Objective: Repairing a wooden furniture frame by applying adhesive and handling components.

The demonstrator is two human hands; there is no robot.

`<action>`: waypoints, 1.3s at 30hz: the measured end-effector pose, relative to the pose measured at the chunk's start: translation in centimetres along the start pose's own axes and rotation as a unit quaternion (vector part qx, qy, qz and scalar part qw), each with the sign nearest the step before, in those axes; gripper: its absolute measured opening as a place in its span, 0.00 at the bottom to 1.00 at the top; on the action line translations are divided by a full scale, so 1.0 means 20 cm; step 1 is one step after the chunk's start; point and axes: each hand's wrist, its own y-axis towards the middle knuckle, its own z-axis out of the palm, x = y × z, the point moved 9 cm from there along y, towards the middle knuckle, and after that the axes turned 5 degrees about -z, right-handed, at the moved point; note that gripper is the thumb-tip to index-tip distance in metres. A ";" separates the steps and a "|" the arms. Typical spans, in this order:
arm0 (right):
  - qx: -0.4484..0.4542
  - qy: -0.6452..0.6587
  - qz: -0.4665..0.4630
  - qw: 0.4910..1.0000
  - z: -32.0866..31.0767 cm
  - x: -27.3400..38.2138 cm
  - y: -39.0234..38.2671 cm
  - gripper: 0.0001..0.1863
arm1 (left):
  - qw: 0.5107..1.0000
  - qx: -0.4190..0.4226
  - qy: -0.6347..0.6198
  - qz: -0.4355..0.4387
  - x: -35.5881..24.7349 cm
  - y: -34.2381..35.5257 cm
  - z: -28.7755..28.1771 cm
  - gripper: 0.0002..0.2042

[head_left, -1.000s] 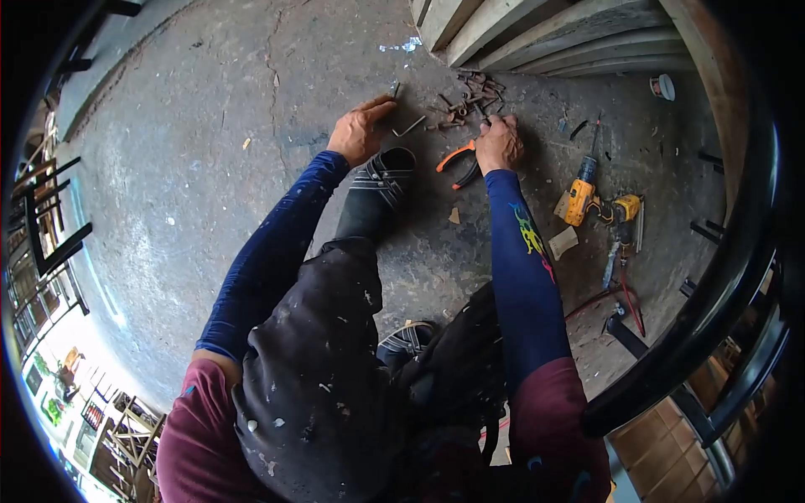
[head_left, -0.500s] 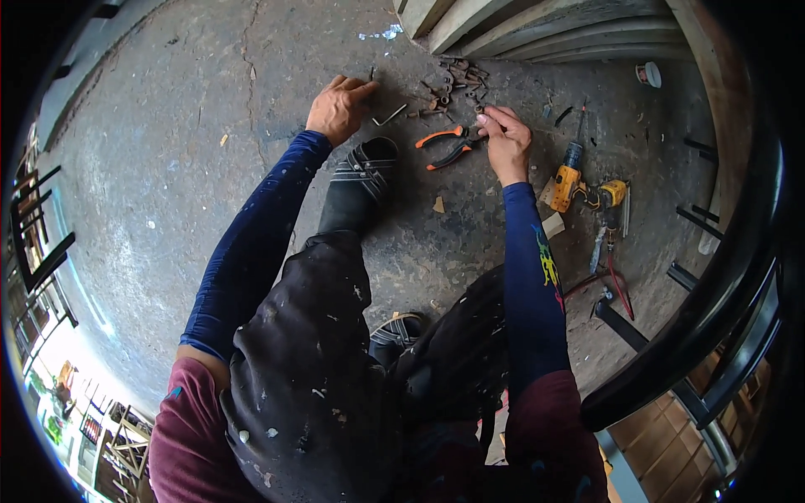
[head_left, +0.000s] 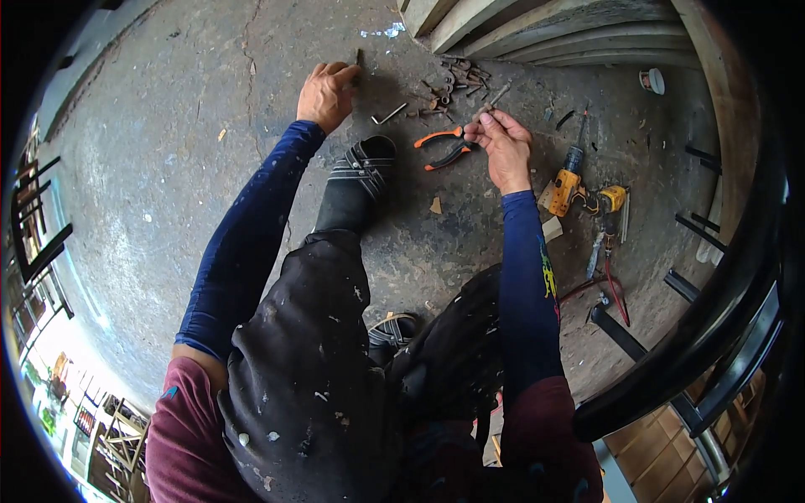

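My right hand (head_left: 503, 151) pinches a rusty bolt (head_left: 495, 101) between thumb and fingers, its shank slanting up and to the right. Just left of that hand lie pliers (head_left: 449, 151) with orange and black handles, their jaws hidden under my fingers. My left hand (head_left: 327, 96) is closed, back up, above the floor to the left. From its fingertips a slim dark rod-like piece (head_left: 359, 57) sticks up; its lower end is hidden. Between the hands are a pile of rusty bolts and washers (head_left: 457, 82) and an L-shaped hex key (head_left: 390, 113).
A yellow cordless drill (head_left: 568, 184) with a long bit lies right of my right hand, beside another yellow tool (head_left: 612, 198) with a red hose. Black metal bars (head_left: 671, 369) curve along the right. Stacked beams (head_left: 570, 33) and a small white cup (head_left: 651, 80) are at the back.
My right hand has turned and raised the bolt, so its shank now shows. My left hand has moved slightly left and up with the slim dark piece.
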 end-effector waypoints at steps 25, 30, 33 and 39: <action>-0.026 -0.216 -0.100 0.971 0.31 0.22 -0.18 0.17 | 0.790 0.171 -0.533 -0.250 -0.49 -0.16 0.14 0.14; 0.109 -0.298 -0.096 0.943 0.38 0.24 -0.17 0.17 | 0.775 0.228 -0.546 -0.221 -0.54 -0.19 0.16 0.13; 0.112 -0.283 -0.061 0.951 0.36 0.16 -0.22 0.15 | 0.744 0.304 -0.544 -0.241 -0.53 -0.24 0.20 0.12; 0.183 -0.183 -0.013 0.966 0.40 0.06 -0.26 0.18 | 0.611 0.383 -0.625 -0.299 -0.52 -0.39 0.28 0.17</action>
